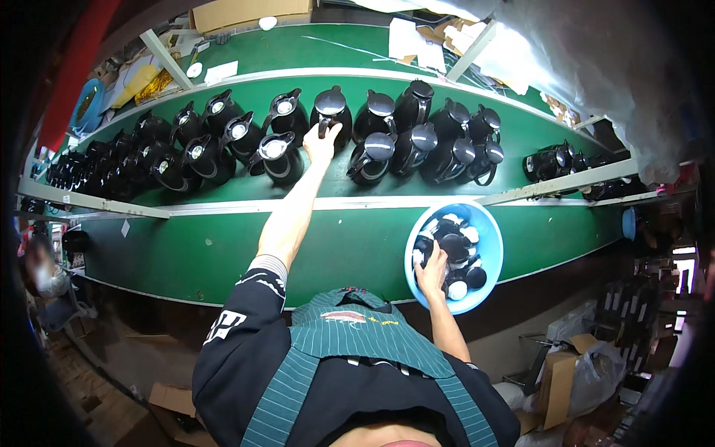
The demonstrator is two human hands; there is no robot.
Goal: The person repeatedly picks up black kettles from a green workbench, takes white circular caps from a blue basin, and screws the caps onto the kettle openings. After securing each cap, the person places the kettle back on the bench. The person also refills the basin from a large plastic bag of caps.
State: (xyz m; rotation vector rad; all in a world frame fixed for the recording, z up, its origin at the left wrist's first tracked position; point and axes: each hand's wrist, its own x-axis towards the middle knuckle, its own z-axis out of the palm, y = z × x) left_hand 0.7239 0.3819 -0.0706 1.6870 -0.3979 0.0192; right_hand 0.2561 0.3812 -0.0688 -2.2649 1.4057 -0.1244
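My left hand [320, 144] reaches over the green bench and is closed around the handle of a black jug [331, 104] with a lid on top, standing in the back row. Down in a light blue basin [492, 249], my right hand [432, 273] has its fingers bent round a black lid [423, 249]. More black lids with white undersides fill the basin. Just left of the gripped jug, an uncapped black jug [286, 108] shows a pale inner neck. A lidded jug [371, 157] stands nearer on the right.
Rows of black jugs [212, 159] continue to the far left, and a smaller group [550, 162] stands far right. White metal rails [298, 203] and slanted posts frame the bench. Papers [417, 46] lie on the upper shelf. A cardboard box [558, 387] stands at lower right.
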